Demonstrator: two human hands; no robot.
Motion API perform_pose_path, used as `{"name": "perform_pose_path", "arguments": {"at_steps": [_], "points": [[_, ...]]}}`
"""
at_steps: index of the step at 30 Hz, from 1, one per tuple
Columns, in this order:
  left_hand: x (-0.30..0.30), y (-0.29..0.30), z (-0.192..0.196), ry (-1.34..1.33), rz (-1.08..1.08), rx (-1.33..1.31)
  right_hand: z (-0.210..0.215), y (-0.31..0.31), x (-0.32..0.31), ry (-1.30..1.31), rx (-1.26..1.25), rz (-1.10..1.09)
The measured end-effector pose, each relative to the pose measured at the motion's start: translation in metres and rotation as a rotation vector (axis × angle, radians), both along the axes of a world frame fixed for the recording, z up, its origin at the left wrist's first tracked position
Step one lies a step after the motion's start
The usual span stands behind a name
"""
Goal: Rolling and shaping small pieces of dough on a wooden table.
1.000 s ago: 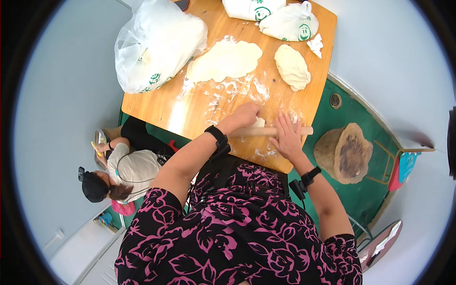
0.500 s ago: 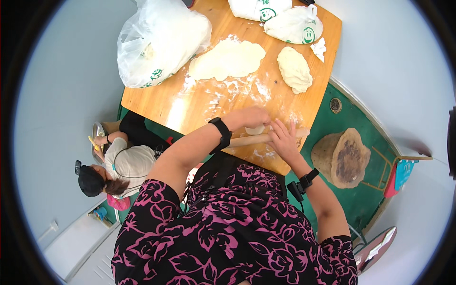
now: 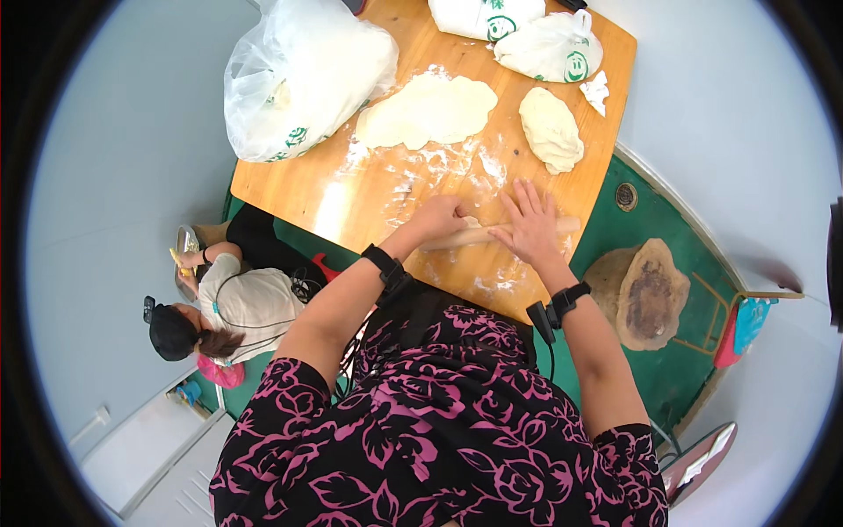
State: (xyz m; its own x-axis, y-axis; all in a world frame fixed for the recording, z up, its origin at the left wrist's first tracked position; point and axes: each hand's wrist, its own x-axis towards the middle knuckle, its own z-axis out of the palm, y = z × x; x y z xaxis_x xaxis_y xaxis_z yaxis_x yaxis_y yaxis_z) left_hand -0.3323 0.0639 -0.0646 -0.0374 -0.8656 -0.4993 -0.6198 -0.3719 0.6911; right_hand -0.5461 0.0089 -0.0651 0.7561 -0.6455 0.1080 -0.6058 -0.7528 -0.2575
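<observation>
A wooden rolling pin (image 3: pixel 567 226) lies crosswise near the front edge of the floured table. My right hand (image 3: pixel 532 225) rests flat on it, palm down with fingers spread. At the pin's far side, my left hand (image 3: pixel 441 218) pinches the edge of a small piece of dough (image 3: pixel 471 223), which is partly hidden by the pin and fingers. Farther back lies a large flat sheet of dough (image 3: pixel 430 111). A thick oval lump of dough (image 3: pixel 551 130) sits to its right.
A big white plastic bag (image 3: pixel 303 83) stands at the table's (image 3: pixel 294 195) back left. Another white bag (image 3: pixel 553 48) and crumpled white paper (image 3: pixel 594 92) are at the back right. A wooden stump (image 3: pixel 654 294) stands on the green floor. To the left, another person (image 3: pixel 255 299) works over a bowl.
The rolling pin and my right hand have moved away from me, and that hand's fingers have spread. My left hand has shifted slightly left.
</observation>
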Motion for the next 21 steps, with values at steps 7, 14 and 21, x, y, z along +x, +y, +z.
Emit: {"name": "perform_pose_path", "arguments": {"at_steps": [7,14,21], "points": [[0.000,0.004,0.001,-0.129,-0.137,0.073,0.001,0.040,-0.020,0.112,0.062,-0.015],[-0.004,-0.007,-0.012,-0.176,-0.199,-0.215,-0.008,0.022,0.006,0.022,-0.049,-0.202],[0.006,0.006,-0.003,-0.230,-0.310,0.057,-0.008,0.050,-0.033,-0.012,0.040,-0.093]]}}
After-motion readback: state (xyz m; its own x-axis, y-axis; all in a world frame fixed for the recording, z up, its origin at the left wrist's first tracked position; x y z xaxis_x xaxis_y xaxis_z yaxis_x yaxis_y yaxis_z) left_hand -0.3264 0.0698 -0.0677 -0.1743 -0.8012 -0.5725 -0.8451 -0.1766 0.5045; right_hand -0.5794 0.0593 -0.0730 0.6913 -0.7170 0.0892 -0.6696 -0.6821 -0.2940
